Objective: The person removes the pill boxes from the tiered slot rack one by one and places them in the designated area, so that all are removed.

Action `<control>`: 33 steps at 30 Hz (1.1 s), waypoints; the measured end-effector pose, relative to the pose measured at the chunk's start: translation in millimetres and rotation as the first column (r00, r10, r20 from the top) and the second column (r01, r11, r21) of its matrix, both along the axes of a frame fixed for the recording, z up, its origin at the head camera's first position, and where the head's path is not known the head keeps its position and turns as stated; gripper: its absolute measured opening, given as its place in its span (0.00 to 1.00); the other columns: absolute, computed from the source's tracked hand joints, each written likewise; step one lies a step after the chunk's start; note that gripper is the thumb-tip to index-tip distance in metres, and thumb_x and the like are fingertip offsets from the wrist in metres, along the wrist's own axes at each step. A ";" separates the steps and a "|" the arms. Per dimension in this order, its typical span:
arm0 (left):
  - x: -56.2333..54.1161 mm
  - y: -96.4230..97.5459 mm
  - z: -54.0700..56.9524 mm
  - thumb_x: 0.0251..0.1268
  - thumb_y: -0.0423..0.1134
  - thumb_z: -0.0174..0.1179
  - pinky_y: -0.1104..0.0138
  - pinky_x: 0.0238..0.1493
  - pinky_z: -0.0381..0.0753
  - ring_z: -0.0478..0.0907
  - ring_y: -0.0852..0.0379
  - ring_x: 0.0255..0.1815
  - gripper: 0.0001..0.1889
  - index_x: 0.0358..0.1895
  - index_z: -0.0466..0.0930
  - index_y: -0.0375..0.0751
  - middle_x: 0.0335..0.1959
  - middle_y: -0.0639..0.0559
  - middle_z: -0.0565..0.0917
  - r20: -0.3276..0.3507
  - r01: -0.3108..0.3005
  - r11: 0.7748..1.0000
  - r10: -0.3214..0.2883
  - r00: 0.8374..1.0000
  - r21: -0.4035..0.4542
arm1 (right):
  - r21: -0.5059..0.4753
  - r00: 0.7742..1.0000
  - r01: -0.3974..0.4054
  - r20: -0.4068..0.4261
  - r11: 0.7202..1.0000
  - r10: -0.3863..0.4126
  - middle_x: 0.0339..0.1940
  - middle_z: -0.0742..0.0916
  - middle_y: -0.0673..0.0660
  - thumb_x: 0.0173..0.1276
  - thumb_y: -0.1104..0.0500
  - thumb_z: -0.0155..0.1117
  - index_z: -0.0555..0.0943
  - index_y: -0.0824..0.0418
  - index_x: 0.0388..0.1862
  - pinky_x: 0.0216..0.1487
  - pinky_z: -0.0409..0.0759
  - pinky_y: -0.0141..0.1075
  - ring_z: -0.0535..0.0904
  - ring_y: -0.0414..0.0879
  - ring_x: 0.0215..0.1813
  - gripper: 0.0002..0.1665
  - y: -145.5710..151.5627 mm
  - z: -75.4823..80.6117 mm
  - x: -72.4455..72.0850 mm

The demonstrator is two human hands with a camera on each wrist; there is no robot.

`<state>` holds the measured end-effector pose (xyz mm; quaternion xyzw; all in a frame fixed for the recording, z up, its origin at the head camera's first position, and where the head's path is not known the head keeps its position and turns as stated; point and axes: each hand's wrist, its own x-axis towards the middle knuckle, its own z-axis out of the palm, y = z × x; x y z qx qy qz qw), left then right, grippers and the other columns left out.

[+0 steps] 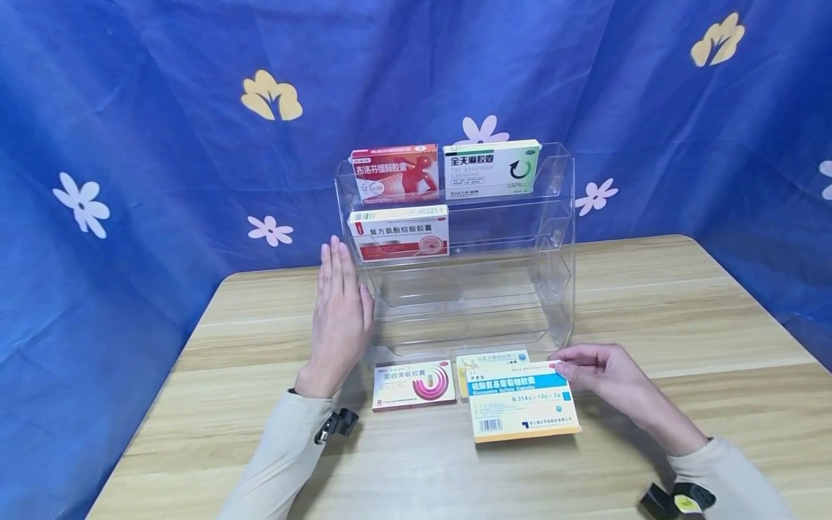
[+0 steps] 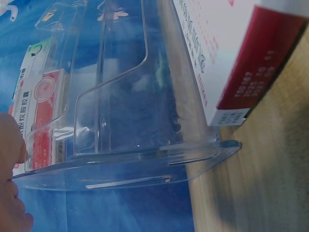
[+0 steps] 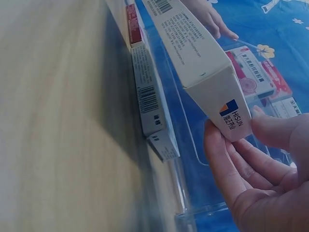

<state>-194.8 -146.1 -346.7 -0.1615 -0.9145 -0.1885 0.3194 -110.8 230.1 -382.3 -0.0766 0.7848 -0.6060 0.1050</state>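
Observation:
My right hand (image 1: 601, 372) pinches one end of a white, blue and yellow medicine box (image 1: 523, 404) between thumb and fingers. In the right wrist view that box (image 3: 207, 63) is raised off the table, its HISUN end at the fingertips. My left hand (image 1: 341, 310) has its fingers straight along the left side of a clear tiered display rack (image 1: 468, 289). Behind the held box, a pale yellow medicine box (image 1: 490, 357) is partly hidden. Left of it lies a white and magenta medicine box (image 1: 414, 385), in front of the rack's base.
On the rack's top tier stand a red medicine box (image 1: 395, 173) and a white and green one (image 1: 492, 171). A white and red box (image 1: 399, 235) sits at the left of the tier below. The wooden table (image 1: 227, 404) ends at a blue curtain (image 1: 162, 144).

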 end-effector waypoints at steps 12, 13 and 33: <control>-0.8 0.3 -1.0 0.73 0.35 0.41 0.52 0.76 0.42 0.37 0.41 0.78 0.33 0.74 0.41 0.25 0.77 0.35 0.43 -0.002 -0.005 1.000 0.005 1.000 0.000 | -0.069 0.998 -0.058 0.025 0.996 0.060 0.45 0.86 0.68 0.68 0.62 0.62 0.75 0.80 0.53 0.43 0.85 0.38 0.86 0.45 0.41 0.23 -0.3 -15.4 5.4; -0.5 0.4 -0.9 0.73 0.35 0.41 0.53 0.76 0.41 0.36 0.42 0.78 0.33 0.74 0.41 0.25 0.77 0.35 0.43 0.002 -0.006 1.000 0.006 1.000 0.001 | -0.070 0.998 -0.056 0.029 0.996 0.058 0.45 0.86 0.68 0.68 0.62 0.62 0.75 0.80 0.53 0.43 0.85 0.38 0.86 0.45 0.41 0.23 -0.4 -16.2 5.7; -0.7 0.4 -0.4 0.72 0.33 0.44 0.55 0.77 0.38 0.37 0.42 0.78 0.34 0.75 0.41 0.26 0.78 0.36 0.43 -0.013 0.000 1.000 0.000 1.000 0.006 | -0.069 0.995 -0.067 0.073 0.995 0.072 0.44 0.86 0.68 0.67 0.60 0.64 0.76 0.80 0.51 0.43 0.85 0.39 0.86 0.45 0.41 0.23 -4.4 -27.3 6.3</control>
